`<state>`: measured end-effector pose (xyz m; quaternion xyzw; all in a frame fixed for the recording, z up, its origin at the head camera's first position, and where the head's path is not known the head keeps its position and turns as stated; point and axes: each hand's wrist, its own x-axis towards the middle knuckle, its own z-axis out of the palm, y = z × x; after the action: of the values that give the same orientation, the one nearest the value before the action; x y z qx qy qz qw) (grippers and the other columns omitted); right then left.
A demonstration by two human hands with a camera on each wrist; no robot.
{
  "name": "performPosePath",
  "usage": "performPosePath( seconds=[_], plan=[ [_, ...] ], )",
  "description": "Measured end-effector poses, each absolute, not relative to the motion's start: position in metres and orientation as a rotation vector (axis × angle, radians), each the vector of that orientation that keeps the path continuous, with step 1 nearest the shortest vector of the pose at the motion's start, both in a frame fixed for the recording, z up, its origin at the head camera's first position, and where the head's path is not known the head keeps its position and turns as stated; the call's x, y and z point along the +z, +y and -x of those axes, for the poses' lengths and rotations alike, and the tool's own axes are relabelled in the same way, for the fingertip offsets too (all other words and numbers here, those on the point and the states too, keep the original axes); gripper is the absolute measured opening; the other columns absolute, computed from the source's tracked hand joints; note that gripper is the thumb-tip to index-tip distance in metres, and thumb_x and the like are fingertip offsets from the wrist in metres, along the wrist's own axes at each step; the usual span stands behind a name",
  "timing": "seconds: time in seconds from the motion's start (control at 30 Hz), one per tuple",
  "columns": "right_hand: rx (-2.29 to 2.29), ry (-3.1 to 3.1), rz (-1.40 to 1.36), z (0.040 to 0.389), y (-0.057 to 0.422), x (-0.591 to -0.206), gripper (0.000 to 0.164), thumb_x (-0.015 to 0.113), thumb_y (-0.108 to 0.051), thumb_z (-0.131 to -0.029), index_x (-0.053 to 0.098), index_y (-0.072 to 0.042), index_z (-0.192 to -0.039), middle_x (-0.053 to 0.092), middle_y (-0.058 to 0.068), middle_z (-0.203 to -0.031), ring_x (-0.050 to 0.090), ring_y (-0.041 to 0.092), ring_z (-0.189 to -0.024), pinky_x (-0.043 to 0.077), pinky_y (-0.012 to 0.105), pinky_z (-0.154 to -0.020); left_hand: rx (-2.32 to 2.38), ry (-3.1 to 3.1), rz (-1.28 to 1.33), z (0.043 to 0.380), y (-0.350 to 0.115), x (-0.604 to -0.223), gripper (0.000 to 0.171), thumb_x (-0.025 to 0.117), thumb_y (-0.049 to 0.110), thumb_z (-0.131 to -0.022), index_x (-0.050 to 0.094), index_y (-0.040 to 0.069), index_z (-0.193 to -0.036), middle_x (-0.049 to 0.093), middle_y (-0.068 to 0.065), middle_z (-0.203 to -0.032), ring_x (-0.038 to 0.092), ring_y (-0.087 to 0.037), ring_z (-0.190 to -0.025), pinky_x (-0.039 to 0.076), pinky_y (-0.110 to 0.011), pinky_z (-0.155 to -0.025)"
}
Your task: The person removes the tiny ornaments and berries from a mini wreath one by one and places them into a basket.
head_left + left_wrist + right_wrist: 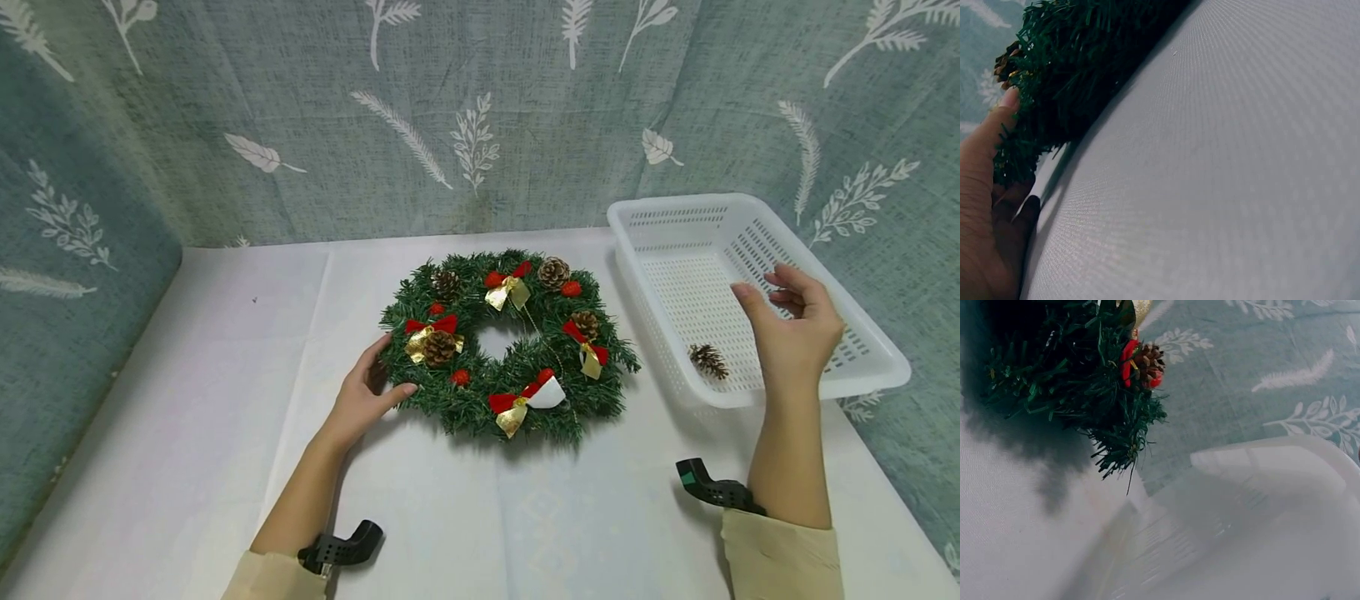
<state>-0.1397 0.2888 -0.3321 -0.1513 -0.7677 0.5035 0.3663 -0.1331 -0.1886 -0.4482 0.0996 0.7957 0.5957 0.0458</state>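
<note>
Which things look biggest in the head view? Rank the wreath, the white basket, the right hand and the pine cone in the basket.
1. White basket and wreath: too alike to rank
2. Right hand
3. Pine cone in the basket

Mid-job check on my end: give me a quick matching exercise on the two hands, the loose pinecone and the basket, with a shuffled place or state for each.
Column one
1. Left hand
2. Right hand
3. Loose pinecone
4. Basket

Column two
A. White, standing to the right of the wreath in the head view
B. Raised, with nothing visible between thumb and fingers
C. Lying on a perforated white floor
D. Touching the wreath's left edge in the head view

Right pairs: 1-D, 2-B, 3-C, 4-A
</note>
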Motion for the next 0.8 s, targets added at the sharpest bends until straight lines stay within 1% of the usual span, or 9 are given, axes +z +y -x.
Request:
performPosePath(
  seconds=[0.23, 0.37, 0.5, 0.8],
  plan=[
    [1.288, -1.939, 0.285, 0.140, 0.281, -0.333, 0.042, 0.081, -0.013, -0.074, 0.067, -0.007, -0.114, 0.061, -0.020, -0.093, 0.052, 0.001, -0.085, 0.042, 0.013, -0.077, 1.821, 2.423, -0.303, 0.134, -0.189, -0.449, 0.083, 0.069, 0.014, -0.087, 0.018, 0.016, -0.152, 0.014, -0.008, -0.158, 0.017, -0.034, -0.143, 0.020, -0.050, -0.116],
    [1.300, -1.929, 0.251, 0.141, 0.276, -0.332, 0.040, 0.081, -0.012, -0.075, 0.068, -0.008, -0.112, 0.062, -0.020, -0.093, 0.053, 0.001, -0.084, 0.042, 0.013, -0.077, 1.813, 2.427, -0.306, 0.135, -0.189, -0.448, 0.082, 0.069, 0.014, -0.087, 0.018, 0.017, -0.152, 0.014, -0.008, -0.158, 0.017, -0.034, -0.143, 0.020, -0.050, -0.116],
    [1.317, -1.920, 0.209, 0.141, 0.272, -0.332, 0.038, 0.081, -0.011, -0.075, 0.069, -0.006, -0.111, 0.063, -0.019, -0.092, 0.054, 0.002, -0.083, 0.043, 0.013, -0.076, 1.801, 2.437, -0.307, 0.135, -0.189, -0.447, 0.082, 0.069, 0.015, -0.087, 0.019, 0.018, -0.152, 0.015, -0.008, -0.158, 0.018, -0.035, -0.143, 0.020, -0.051, -0.116],
    [1.350, -1.926, 0.132, 0.142, 0.262, -0.333, 0.038, 0.081, -0.008, -0.074, 0.069, -0.003, -0.110, 0.064, -0.017, -0.093, 0.054, 0.003, -0.082, 0.044, 0.013, -0.077, 1.811, 2.432, -0.310, 0.135, -0.189, -0.448, 0.082, 0.069, 0.014, -0.088, 0.019, 0.017, -0.152, 0.015, -0.008, -0.158, 0.017, -0.035, -0.143, 0.020, -0.051, -0.116]
  ],
)
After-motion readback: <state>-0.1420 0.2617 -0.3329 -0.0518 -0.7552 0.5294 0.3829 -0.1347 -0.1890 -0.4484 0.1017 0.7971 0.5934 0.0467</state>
